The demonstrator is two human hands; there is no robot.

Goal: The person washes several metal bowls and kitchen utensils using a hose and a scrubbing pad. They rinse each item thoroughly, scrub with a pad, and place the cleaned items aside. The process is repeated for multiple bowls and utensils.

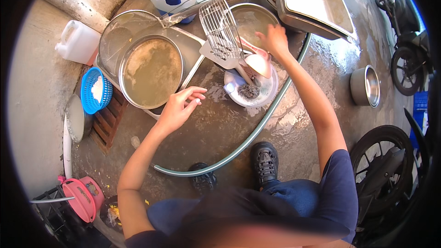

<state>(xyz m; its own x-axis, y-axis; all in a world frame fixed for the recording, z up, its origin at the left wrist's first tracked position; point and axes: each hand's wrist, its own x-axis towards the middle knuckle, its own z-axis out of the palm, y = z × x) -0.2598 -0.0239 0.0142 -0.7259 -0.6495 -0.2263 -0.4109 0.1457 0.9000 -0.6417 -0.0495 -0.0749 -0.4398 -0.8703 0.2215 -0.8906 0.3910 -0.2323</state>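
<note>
My left hand point(181, 108) is empty, its fingers loosely bent, beside the near right rim of a round metal pan point(151, 72) filled with murky water. My right hand point(276, 40) reaches over the right side of a metal basin point(253, 19) of cloudy water, fingers apart; I see nothing in it. Just left of that wrist lies a pink handle point(253, 46). Below it, a round plastic tub point(272, 91) holds a dark metal scouring pad point(248, 91), suds and a pale bowl-shaped piece point(258, 65). A wire basket strainer point(220, 24) and a metal spatula point(218, 55) lean above the tub.
A green hose point(255, 132) curves across the wet concrete floor before my shoes. A steel pot point(365, 86) and motorcycles point(382, 165) are on the right. Leftward are a blue plastic basket point(88, 91), a white jerrycan point(77, 43) and a pink bucket point(96, 193). Large trays point(286, 15) stand upper right.
</note>
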